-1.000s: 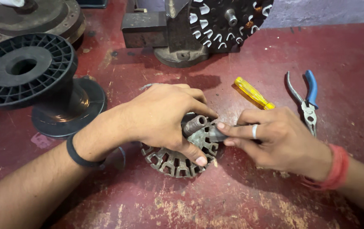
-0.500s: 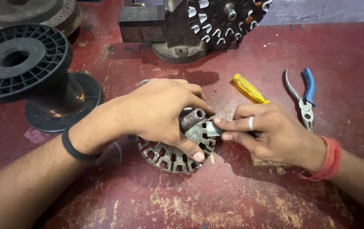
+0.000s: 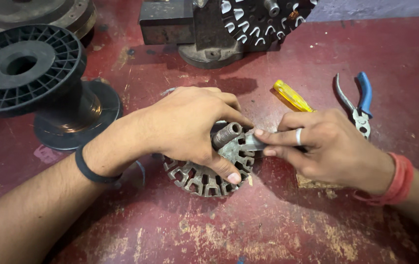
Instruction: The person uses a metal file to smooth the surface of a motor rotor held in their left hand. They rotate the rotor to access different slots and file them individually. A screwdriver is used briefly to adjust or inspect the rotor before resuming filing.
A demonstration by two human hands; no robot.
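A round slotted metal motor core point(image 3: 204, 178) with a short threaded shaft point(image 3: 226, 135) lies on the worn red table point(image 3: 268, 230). My left hand point(image 3: 190, 127) covers its top and grips it, thumb pressed on the near rim. From the right, my right hand point(image 3: 326, 146), a ring on one finger, pinches a small pale strip point(image 3: 252, 142) against the core's slots beside the shaft. What lies under the left palm is hidden.
A large black spool with copper wire point(image 3: 38, 83) stands at the left. A vise holding another slotted core point(image 3: 234, 24) sits at the back. A yellow-handled screwdriver point(image 3: 292, 95) and blue-handled pliers point(image 3: 358, 102) lie just behind my right hand.
Both hands stay on the core. My right fingers have shifted slightly, pressing the strip closer to the shaft.
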